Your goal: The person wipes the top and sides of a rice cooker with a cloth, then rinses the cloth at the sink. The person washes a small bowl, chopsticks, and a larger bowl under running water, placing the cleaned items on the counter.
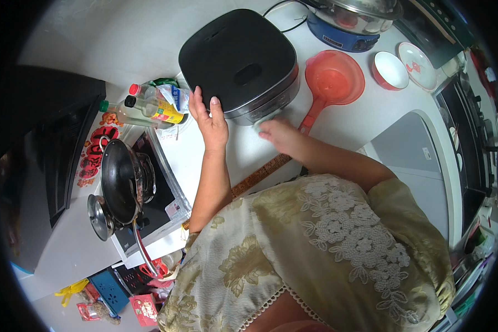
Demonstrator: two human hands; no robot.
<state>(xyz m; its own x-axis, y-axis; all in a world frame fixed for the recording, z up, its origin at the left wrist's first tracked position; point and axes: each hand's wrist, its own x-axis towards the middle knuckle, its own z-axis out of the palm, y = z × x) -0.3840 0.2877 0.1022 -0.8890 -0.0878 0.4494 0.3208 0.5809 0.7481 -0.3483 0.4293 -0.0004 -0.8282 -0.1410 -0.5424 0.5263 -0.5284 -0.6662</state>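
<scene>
A black rice cooker with a closed lid stands on the white countertop. My left hand rests against its near left corner, fingers spread along the lid's edge. My right hand holds a pale cloth against the lower front of the cooker; the hand is slightly blurred. Under my right forearm lies the handle of a red plastic ladle, whose bowl sits right of the cooker. Part of the cloth is hidden by my fingers.
Several bottles stand left of the cooker, near a gas stove with a wok and a glass-lidded pot. At the back right are a blue electric cooker, a white-and-red bowl and a plate.
</scene>
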